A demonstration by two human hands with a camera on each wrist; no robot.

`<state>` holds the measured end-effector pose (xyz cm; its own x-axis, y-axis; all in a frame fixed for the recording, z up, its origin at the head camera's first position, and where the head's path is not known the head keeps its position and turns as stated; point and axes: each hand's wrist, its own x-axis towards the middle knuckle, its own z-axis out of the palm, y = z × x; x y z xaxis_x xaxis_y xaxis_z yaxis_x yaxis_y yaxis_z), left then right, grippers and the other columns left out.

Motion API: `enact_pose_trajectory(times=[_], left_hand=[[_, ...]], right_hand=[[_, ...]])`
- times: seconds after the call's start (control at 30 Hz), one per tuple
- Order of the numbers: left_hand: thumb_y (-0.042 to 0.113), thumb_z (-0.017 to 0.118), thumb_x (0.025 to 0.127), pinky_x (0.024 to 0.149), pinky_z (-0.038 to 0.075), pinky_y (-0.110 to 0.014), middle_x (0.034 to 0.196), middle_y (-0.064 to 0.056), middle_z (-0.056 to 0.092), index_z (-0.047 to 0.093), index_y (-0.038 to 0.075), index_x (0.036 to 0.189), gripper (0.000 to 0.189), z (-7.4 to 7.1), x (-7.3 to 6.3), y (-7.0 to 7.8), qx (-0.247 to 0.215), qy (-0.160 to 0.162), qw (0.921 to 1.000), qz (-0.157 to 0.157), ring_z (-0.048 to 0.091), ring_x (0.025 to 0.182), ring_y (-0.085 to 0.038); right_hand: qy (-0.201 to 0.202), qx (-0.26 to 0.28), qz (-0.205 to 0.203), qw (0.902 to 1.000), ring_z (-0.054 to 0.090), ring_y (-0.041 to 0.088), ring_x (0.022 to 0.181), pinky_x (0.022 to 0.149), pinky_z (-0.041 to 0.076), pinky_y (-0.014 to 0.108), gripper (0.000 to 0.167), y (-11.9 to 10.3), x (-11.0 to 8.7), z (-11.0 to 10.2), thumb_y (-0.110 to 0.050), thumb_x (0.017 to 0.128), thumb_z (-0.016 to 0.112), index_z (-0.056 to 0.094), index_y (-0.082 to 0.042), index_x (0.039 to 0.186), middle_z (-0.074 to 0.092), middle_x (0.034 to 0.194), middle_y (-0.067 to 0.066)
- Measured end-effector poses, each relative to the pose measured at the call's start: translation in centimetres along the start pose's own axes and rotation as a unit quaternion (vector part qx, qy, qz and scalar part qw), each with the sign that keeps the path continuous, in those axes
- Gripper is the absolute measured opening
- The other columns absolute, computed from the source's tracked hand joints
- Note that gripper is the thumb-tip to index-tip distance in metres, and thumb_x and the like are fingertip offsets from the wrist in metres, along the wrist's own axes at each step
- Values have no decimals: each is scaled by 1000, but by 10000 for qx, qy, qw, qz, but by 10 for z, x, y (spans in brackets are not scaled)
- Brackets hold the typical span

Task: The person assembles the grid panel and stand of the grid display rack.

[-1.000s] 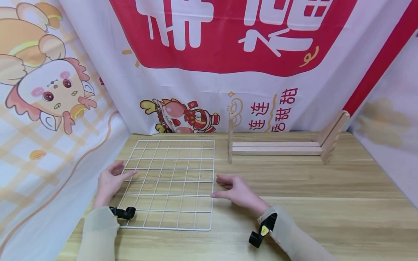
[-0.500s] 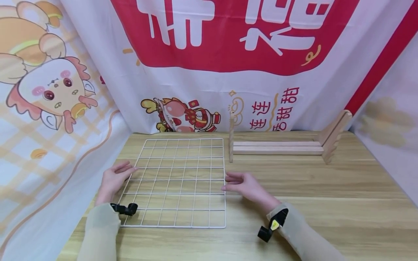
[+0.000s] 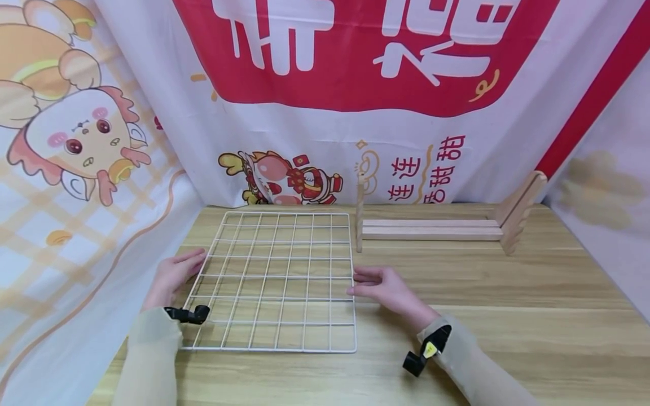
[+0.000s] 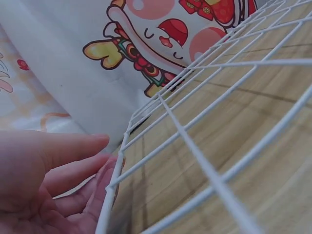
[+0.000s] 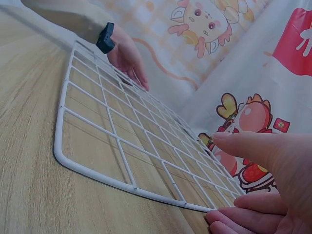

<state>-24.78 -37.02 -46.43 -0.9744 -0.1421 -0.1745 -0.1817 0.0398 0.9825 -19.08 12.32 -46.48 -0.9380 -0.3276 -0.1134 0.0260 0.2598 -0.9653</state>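
A white wire grid panel point(image 3: 278, 277) lies low over the wooden table, left of centre. Beside its left edge is my left hand point(image 3: 178, 274). In the left wrist view, this hand's fingers point(image 4: 78, 195) are against the outer wire, the thumb held apart from it. My right hand point(image 3: 383, 288) is at the opposite edge. The right wrist view has its fingers point(image 5: 253, 214) touching the rim, while the thumb point(image 5: 248, 144) stays raised above the wires. Neither hand closes around the panel. Shadows show beneath the wires; whether the whole panel touches the table cannot be told.
A wooden stand point(image 3: 431, 230) with two uprights and a crossbar stands at the back right of the table point(image 3: 482, 338). Printed cloth point(image 3: 325, 129) hangs behind the table and along both sides. Each wrist wears a black camera mount point(image 3: 188, 314).
The grid panel has shifted right and slightly away, nearer the stand. My right hand moved right with its edge. My left thumb has come off the wires.
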Motion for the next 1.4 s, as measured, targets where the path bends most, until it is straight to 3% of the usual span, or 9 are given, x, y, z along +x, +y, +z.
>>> enact_pose_trajectory(times=[0.2, 0.53, 0.77, 1.0, 1.2, 1.4], left_hand=[[1, 65, 100, 94, 53, -23, 105, 6, 73, 33, -20, 143, 58, -5, 1, 9, -207, -487, 9985, -136, 68, 99, -3], [8, 68, 99, 81, 55, -15, 102, 10, 73, 45, -16, 141, 54, -5, 5, 13, 405, -441, 9971, -471, 67, 95, 1], [7, 69, 98, 81, 55, -14, 98, 13, 72, 44, -19, 140, 56, -4, 0, 15, 448, -380, 9980, -245, 67, 94, 1], [10, 73, 96, 82, 55, -16, 98, 10, 74, 48, -19, 138, 57, -2, -4, 19, 478, -242, 9985, -147, 68, 94, -1], [9, 72, 97, 80, 56, -16, 94, 12, 74, 61, -14, 129, 41, -2, -8, 20, 431, -171, 9989, -7, 69, 92, -3], [5, 71, 97, 75, 56, -16, 94, 13, 74, 74, -1, 116, 20, -1, -13, 23, 260, -118, 9995, 120, 68, 86, -1]], right_hand=[[29, -17, -6, 10000, 65, 31, 117, 105, 48, 44, 70, 2, 1, -2, -25, 88, 83, 52, 6, 143, 61, 135, 22], [67, -22, -8, 10000, 65, 33, 117, 105, 48, 44, 67, 3, 1, -5, -23, 89, 81, 52, 7, 142, 62, 134, 22], [219, 30, 190, 9996, 64, 30, 118, 107, 46, 45, 63, 7, 5, -8, -24, 90, 81, 56, 4, 140, 67, 127, 17], [268, 356, 289, 9986, 70, 26, 107, 92, 57, 35, 55, 9, 10, -12, -17, 92, 79, 58, 7, 137, 70, 121, 19], [320, 530, 248, 9978, 73, 28, 98, 88, 59, 35, 51, 12, 13, -13, -15, 93, 78, 60, 8, 134, 70, 118, 21], [522, 719, 278, 9957, 74, 30, 93, 86, 60, 36, 42, 10, 13, -10, -15, 96, 73, 64, 6, 131, 74, 107, 19]])
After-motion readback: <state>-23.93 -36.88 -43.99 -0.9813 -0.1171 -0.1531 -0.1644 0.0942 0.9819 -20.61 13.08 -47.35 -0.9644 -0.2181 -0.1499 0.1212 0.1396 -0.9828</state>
